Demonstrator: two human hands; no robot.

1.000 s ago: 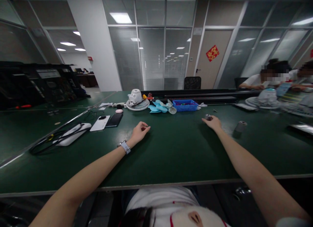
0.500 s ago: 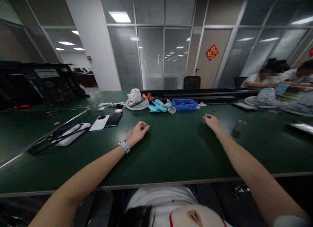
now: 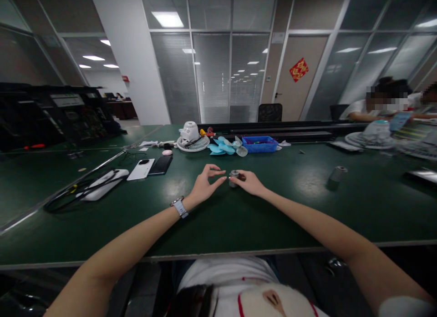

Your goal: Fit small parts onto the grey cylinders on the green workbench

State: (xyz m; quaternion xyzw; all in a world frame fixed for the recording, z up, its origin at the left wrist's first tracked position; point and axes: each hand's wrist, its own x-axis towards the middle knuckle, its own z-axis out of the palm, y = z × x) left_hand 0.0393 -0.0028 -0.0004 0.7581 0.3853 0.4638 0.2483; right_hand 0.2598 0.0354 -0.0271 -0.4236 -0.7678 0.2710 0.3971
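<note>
Small cylinder [image 3: 234, 178]: a grey metal-looking piece standing on the green bench [image 3: 239, 217], about midway between its near and far edges, between the two hands.
Right hand [image 3: 251, 182]: arm stretched in from the near right corner, palm down, fingertips closed around the small cylinder's right side and gripping it against the bench top.
Left hand [image 3: 205, 185]: forearm coming from the near left corner, a watch [image 3: 180, 207] on the wrist; fingers spread loose, thumb and forefinger curved into an open ring, fingertips just beside the cylinder, holding nothing.
Second cylinder [image 3: 337, 174]: a larger grey one lying alone toward the right end of the bench, well apart from both hands.
Blue tray [image 3: 259, 144]: by the far edge, behind the hands; small bits lie in it, too small to tell what.
Beside the tray: pale blue fan blades [image 3: 221, 148], then a white fan grille [image 3: 193, 145] with a white motor housing [image 3: 189, 132] on it.
Left part of the bench: two phones [image 3: 150, 167], one white, one black, side by side; nearer the left edge a white device [image 3: 102, 184] with black cables.
Far right end: other people sit there with their own fan parts.
</note>
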